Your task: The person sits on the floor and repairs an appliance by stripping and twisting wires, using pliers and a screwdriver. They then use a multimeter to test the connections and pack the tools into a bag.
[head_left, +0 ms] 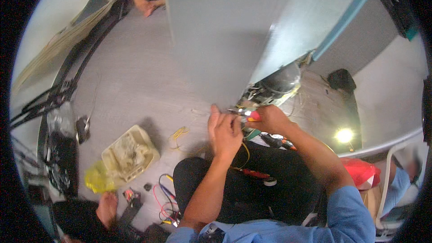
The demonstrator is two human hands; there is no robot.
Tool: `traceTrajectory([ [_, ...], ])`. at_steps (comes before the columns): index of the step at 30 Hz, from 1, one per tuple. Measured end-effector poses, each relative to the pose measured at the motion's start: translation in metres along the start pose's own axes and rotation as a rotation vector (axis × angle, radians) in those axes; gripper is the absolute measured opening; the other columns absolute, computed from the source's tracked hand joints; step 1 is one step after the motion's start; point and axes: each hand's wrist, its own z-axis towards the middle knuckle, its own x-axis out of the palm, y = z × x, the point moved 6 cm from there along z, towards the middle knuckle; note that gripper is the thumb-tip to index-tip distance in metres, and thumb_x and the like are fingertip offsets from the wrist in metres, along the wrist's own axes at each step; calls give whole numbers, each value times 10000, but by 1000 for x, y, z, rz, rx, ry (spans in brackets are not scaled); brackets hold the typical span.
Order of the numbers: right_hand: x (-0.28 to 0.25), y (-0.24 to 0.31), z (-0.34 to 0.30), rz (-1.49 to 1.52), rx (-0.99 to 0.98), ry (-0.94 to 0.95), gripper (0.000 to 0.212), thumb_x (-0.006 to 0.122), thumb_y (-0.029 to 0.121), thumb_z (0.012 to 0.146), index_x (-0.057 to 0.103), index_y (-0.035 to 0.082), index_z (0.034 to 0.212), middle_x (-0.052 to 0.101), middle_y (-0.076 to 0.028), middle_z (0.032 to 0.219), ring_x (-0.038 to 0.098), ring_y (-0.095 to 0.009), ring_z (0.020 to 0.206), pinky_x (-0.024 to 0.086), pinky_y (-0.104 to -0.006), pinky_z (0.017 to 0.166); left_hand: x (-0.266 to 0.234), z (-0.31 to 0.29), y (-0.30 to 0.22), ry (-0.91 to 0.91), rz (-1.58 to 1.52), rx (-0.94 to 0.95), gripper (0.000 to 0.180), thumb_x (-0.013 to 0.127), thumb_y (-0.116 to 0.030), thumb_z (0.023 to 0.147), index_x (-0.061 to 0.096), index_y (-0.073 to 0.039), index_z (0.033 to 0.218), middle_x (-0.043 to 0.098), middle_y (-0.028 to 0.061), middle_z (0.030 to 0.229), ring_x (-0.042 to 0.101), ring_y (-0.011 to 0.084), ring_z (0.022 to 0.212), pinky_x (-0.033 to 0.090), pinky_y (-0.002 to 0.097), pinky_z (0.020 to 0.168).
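Observation:
My right hand [272,119] is closed round red-and-yellow-handled pliers [254,116], whose metal head points left. Close by, my left hand [225,132] has its fingers curled in toward the tool's head, one fingertip up against the grey cabinet panel [216,31]. Whatever these fingers pinch is too small and blurred to make out. Just beyond both hands, under the cabinet's lower edge, sit a black domed compressor [283,78] and a tangle of wires. A thin yellow wire [246,155] loops down beside my left hand over my dark trousers.
A cream tray [155,157] and a yellow bag [99,177] lie left on the floor. Coloured test leads [166,200] curl beside my leg. A red-handled tool [254,173] and a tape roll [270,182] rest by my lap. A lamp [344,135] glows right. Other people sit nearby.

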Motion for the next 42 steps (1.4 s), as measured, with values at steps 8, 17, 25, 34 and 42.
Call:
traceTrajectory([
  [8,1,-20,-86,72,138,-136,357,757,358,821,667,18,878,619,-187,859,630,-390,784,509,-458,690,-5,-3,21,511,-80,-196,225,711,-207,819,709,-37,966,551,325,1297,403,495,1325,323,479,1104],
  [17,55,-129,-140,716,562,-676,353,695,394,888,719,69,1024,678,-137,896,672,-249,794,525,-400,717,44,-27,9,837,432,-177,263,612,-228,834,708,3,916,691,245,851,671,431,804,524,491,792],
  [25,115,-182,-144,1459,977,-668,590,647,548,867,643,-34,960,621,-103,731,619,-241,667,506,-398,640,134,-32,-188,857,126,299,683,679,-239,860,397,-41,1450,577,261,1213,596,402,1069,462,451,957],
  [34,87,-117,-136,1537,560,-278,405,432,437,1035,595,66,1036,640,-102,848,632,-160,830,523,-341,679,72,-99,-56,742,-462,-736,652,647,-347,950,361,-83,1474,609,147,1226,625,243,1070,505,357,920],
  [42,28,-102,-159,1621,211,-363,718,248,552,1040,659,-34,1103,715,-151,945,637,-185,607,554,-285,507,-1,-164,-43,307,-840,-956,279,546,-227,999,450,-69,1209,631,115,932,664,290,858,561,478,817],
])
